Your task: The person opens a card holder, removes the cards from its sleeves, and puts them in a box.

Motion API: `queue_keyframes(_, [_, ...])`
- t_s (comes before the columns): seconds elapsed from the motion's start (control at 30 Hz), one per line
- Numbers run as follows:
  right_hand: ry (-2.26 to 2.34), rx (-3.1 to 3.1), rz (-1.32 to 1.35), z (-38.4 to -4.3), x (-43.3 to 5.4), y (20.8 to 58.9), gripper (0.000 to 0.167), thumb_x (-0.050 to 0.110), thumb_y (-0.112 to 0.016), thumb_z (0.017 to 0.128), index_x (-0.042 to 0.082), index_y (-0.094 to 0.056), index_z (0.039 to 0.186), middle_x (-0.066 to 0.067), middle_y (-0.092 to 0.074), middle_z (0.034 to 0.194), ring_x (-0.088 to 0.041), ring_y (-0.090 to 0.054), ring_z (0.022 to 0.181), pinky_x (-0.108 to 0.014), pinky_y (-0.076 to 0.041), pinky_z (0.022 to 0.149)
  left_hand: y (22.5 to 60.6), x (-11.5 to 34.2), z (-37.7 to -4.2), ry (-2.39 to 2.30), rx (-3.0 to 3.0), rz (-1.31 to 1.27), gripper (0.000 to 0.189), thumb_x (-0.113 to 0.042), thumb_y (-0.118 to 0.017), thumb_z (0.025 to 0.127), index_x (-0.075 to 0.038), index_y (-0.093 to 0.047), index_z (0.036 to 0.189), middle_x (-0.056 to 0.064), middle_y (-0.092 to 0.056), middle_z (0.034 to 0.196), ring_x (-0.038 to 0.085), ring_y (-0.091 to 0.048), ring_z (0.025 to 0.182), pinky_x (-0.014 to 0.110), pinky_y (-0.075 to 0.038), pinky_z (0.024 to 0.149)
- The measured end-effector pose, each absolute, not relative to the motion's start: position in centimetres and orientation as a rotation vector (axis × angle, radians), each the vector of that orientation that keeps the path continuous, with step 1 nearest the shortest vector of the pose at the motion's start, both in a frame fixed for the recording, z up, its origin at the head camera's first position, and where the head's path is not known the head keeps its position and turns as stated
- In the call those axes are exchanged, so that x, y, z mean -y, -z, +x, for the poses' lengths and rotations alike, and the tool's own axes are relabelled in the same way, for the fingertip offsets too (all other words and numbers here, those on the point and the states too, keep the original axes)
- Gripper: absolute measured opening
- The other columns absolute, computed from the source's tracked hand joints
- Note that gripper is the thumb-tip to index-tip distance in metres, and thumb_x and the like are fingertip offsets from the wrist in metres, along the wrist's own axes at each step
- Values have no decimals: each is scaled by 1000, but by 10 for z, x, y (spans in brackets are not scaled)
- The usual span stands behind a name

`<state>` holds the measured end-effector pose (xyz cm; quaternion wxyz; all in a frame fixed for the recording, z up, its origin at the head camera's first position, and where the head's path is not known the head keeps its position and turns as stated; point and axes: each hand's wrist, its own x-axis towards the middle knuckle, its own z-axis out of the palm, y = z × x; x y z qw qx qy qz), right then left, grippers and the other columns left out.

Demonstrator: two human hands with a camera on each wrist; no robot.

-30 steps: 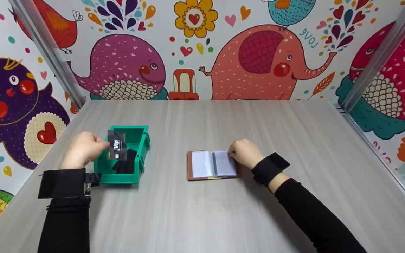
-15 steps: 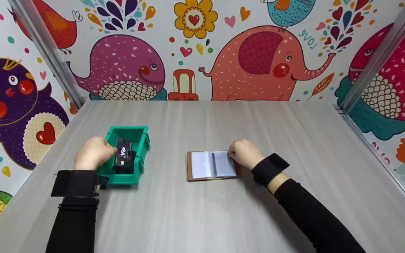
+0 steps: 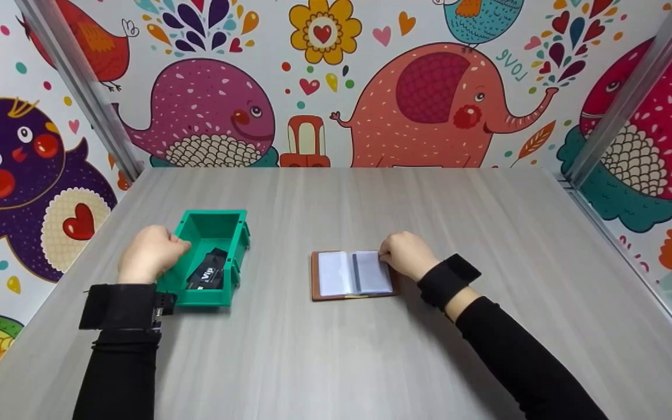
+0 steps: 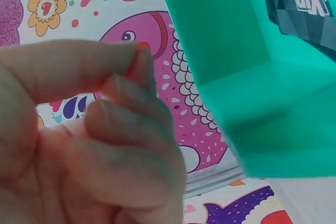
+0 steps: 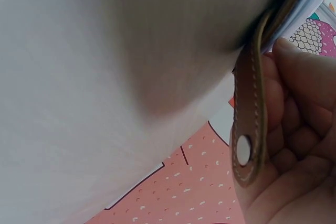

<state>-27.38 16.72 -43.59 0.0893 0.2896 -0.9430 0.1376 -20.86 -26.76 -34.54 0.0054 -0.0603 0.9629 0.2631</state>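
My left hand (image 3: 154, 252) is at the left rim of a green bin (image 3: 203, 297). Its fingers are curled with the thumb against the index finger, and nothing shows between them in the left wrist view. Inside the bin lies a dark card (image 3: 209, 271) lettered "Vip", also visible in the left wrist view (image 4: 304, 3), over other black material. At centre, a brown card holder (image 3: 315, 277) lies spread with clear sleeves (image 3: 333, 273) showing. My right hand (image 3: 409, 254) pinches its right edge; the brown snap strap (image 5: 249, 103) hangs beside the fingers in the right wrist view.
The pale wood-grain table (image 3: 289, 361) carries the bin and the card holder. Behind it rises a wall (image 3: 312, 87) printed with cartoon animals. Metal posts (image 3: 82, 87) stand at the back corners.
My left hand moved right over the bin with the card, let go, and drew slightly back left. The card now lies in the bin. The right hand and card holder stayed put.
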Motion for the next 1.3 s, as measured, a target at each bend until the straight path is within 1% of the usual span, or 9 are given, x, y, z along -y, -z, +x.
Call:
queue_keyframes(0.2, [-415, 2809, 853, -275, -168, 437, 5, -1, -76, 82, 4, -78, 80, -9, -73, 82, -27, -69, 76, -40, -55, 71, 343, 258, -205, -839, -3088, -193, 37, -21, -54, 92, -15, -40, 58, -2, -35, 59, 17, -37, 54, 31, -28, 49])
queue_keyframes(0.43, [-414, 2804, 853, -274, -168, 437, 5, -1, -76, 81, 3, -77, 80, -9, -72, 82, -27, -69, 76, -41, -54, 71, 344, 236, -201, -962, -3143, -181, 32, -24, -59, 95, -15, -53, 65, -1, -48, 63, 18, -44, 58, 32, -30, 51])
queue_keyframes(0.57, [-402, 2796, 848, -274, -168, 437, 5, -1, -76, 81, 3, -77, 80, -9, -72, 81, -26, -68, 75, -40, -54, 70, 348, 215, -200, -1015, -3193, -90, 35, -20, -59, 95, -14, -47, 63, -1, -42, 59, 18, -40, 55, 32, -27, 53])
queue_keyframes(0.73, [-399, 2787, 859, -274, -168, 437, 5, -1, -76, 80, 4, -77, 79, -9, -72, 80, -27, -68, 75, -41, -54, 70, 358, 187, -200, -1043, -3246, 12, 27, -18, -60, 95, -13, -51, 69, -1, -41, 60, 18, -37, 54, 33, -26, 53])
queue_keyframes(0.83, [-400, 2782, 855, -274, -168, 437, 5, -1, -76, 80, 3, -76, 78, -9, -72, 80, -27, -68, 74, -41, -54, 69, 365, 172, -204, -1047, -3262, 77, 28, -16, -61, 93, -12, -52, 67, 0, -42, 59, 18, -38, 53, 32, -26, 52])
queue_keyframes(0.93, [-402, 2784, 855, -273, -168, 437, 5, -2, -76, 80, 3, -76, 78, -9, -72, 80, -27, -68, 74, -41, -54, 70, 371, 159, -210, -1025, -3264, 111, 25, -15, -63, 92, -10, -59, 68, 1, -49, 60, 19, -44, 55, 33, -31, 53])
queue_keyframes(1.03, [-398, 2793, 855, -274, -167, 438, 5, -2, -76, 80, 3, -76, 79, -9, -72, 80, -26, -68, 75, -41, -54, 71, 378, 147, -215, -977, -3247, 106, 16, -16, -63, 90, -8, -68, 76, 2, -60, 68, 19, -53, 60, 34, -39, 55])
queue_keyframes(1.1, [-392, 2799, 854, -275, -167, 438, 5, -1, -76, 81, 3, -76, 79, -9, -72, 80, -26, -68, 75, -40, -54, 71, 382, 140, -218, -941, -3225, 105, 16, -17, -64, 90, -8, -68, 76, 1, -60, 69, 18, -54, 61, 34, -41, 56])
queue_keyframes(1.3, [-379, 2786, 856, -276, -167, 440, 6, -2, -76, 80, 3, -76, 77, -8, -72, 79, -26, -68, 73, -40, -54, 69, 395, 121, -223, -890, -3186, 177, 29, -18, -68, 90, -12, -58, 63, -3, -50, 59, 16, -47, 54, 31, -35, 52])
